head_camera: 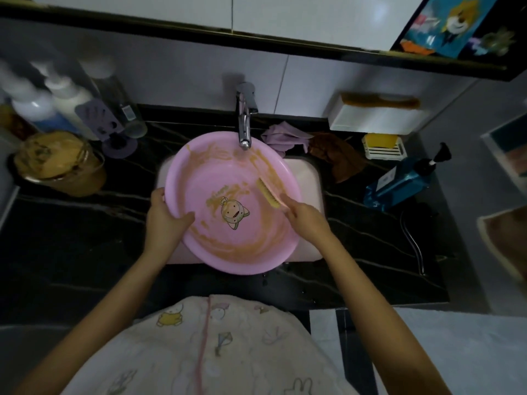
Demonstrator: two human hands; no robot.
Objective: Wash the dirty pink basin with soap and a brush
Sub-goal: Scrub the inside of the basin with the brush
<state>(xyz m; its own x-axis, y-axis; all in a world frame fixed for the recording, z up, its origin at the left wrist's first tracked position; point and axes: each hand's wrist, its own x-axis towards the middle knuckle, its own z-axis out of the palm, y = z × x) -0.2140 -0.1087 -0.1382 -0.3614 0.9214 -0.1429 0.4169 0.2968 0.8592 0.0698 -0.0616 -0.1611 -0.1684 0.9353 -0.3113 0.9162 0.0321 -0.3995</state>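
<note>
Over the sink (309, 178): dirty pink basin (248, 270), brush (268, 193) inside.
Basin sits under the faucet (244, 121), yellow-brown smears on wall and floor. My left hand (165, 218) grips the left rim, thumb inside; my right hand (306, 216) is curled round the brush handle, bristles on the right inner wall. Purple cloth (281, 136) far side, blue pump bottle (399, 181) lying on the black counter (85, 238) at right.

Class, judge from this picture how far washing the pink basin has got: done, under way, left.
Done: the basin rests on the sink under the tap, the left hand gripping its rim. Under way: the right hand holds the brush on the inner wall. Left: brown smears throughout; no foam visible.
</note>
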